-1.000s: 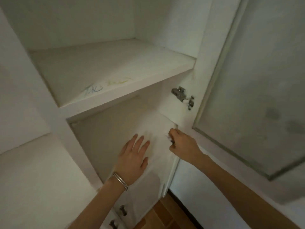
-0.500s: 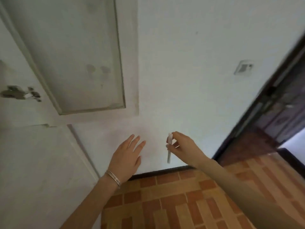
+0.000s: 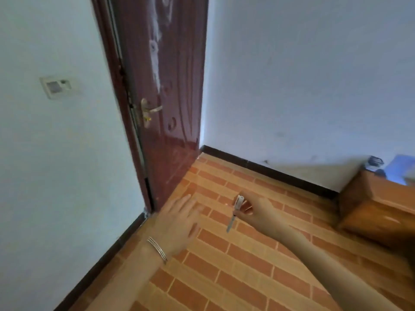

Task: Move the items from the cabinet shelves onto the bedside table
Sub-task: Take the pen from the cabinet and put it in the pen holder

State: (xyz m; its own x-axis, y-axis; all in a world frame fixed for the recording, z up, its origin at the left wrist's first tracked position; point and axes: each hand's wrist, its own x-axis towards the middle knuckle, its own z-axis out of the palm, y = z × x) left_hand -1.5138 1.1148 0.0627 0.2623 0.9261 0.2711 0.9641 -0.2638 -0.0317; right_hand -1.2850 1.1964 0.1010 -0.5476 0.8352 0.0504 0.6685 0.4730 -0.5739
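Pinches a pen (image 3: 237,204) in the right hand (image 3: 256,213), between thumb and curled fingers, cap up and tip slanting down to the left, in the air over the brick floor (image 3: 235,277). Holds the left hand (image 3: 177,227) just beside it, flat and spread, grasping nothing, a bracelet (image 3: 157,250) on the wrist. Faces a dark red door (image 3: 166,86) in the corner beyond, a switch (image 3: 58,86) on the left wall, and the wooden table (image 3: 377,205) well apart at the right edge, blurred blue things (image 3: 402,164) at its far side.
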